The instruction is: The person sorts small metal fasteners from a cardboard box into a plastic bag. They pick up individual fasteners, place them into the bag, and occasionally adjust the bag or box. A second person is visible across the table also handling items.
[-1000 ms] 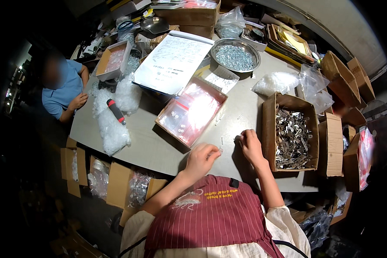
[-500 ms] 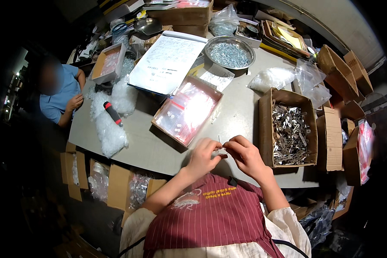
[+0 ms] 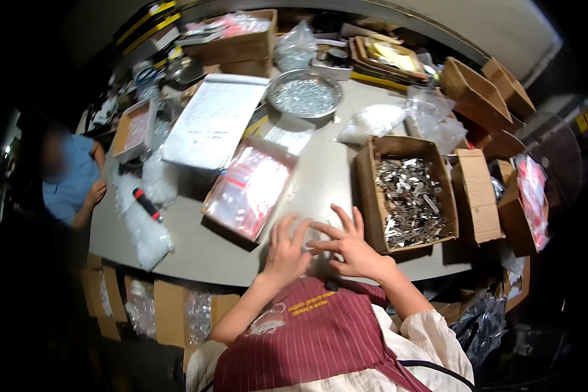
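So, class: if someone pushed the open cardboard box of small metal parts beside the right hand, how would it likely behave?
The cardboard box looks well filled with metal parts, so it is probably heavy for its size and would slide rather than tip. Its walls look thin and a little bowed, so they may flex if lifted by one side. The loose parts would likely shift and rattle.

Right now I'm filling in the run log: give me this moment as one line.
left hand: on small clear bag | right hand: fingers spread, touching it | table edge | box of metal parts: right
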A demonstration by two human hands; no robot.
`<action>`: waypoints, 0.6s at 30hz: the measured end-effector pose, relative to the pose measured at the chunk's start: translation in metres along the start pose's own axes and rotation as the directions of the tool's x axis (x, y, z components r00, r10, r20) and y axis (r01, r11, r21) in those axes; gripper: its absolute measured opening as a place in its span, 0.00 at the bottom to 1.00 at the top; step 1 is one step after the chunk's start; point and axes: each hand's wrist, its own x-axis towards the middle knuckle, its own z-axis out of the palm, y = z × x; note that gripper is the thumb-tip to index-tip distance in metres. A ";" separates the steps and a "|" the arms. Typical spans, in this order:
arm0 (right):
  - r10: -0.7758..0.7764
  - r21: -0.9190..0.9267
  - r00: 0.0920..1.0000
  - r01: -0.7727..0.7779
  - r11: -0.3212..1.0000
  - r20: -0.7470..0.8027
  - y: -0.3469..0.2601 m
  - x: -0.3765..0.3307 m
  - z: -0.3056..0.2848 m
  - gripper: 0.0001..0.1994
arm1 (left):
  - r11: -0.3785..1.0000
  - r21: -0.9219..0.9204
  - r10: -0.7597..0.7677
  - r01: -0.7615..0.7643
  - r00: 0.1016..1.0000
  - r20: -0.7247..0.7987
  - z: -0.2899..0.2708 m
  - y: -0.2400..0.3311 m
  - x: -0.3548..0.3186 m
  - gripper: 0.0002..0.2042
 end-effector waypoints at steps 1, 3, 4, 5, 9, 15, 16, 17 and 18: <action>-0.025 -0.021 1.000 0.026 0.999 0.014 0.004 -0.002 0.003 0.28 | 0.998 0.066 0.021 -0.022 1.000 0.019 -0.002 0.000 0.001 0.29; -0.166 -0.010 0.985 0.165 0.986 -0.042 0.022 -0.005 0.027 0.27 | 0.996 0.080 0.030 -0.032 0.999 0.023 0.003 -0.003 0.003 0.25; -0.229 0.031 0.973 0.230 0.973 -0.035 0.020 -0.003 0.026 0.26 | 0.999 0.022 -0.032 0.031 0.998 0.054 0.009 -0.011 -0.004 0.22; -0.278 0.078 0.957 0.284 0.956 -0.080 0.020 -0.003 0.020 0.23 | 0.995 -0.033 -0.093 0.096 0.992 0.090 0.018 -0.020 -0.013 0.19; -0.161 0.128 0.790 0.289 0.949 -0.592 0.088 0.015 -0.006 0.15 | 0.948 -0.186 -0.231 0.257 0.961 0.153 0.024 -0.020 -0.014 0.12; 0.321 -0.205 0.779 -0.491 0.847 -0.539 0.238 0.050 -0.050 0.10 | 0.786 -0.406 -0.339 0.466 0.874 0.347 0.033 -0.013 -0.012 0.13; 0.344 -0.228 0.798 -0.501 0.835 -0.494 0.258 0.057 -0.044 0.10 | 0.790 -0.406 -0.329 0.459 0.876 0.352 0.033 -0.012 -0.010 0.13; 0.368 -0.252 0.815 -0.509 0.823 -0.447 0.273 0.064 -0.038 0.12 | 0.794 -0.405 -0.320 0.454 0.878 0.356 0.033 -0.012 -0.009 0.13; 0.393 -0.278 0.830 -0.516 0.810 -0.397 0.287 0.071 -0.032 0.13 | 0.796 -0.405 -0.312 0.449 0.879 0.361 0.033 -0.013 -0.007 0.13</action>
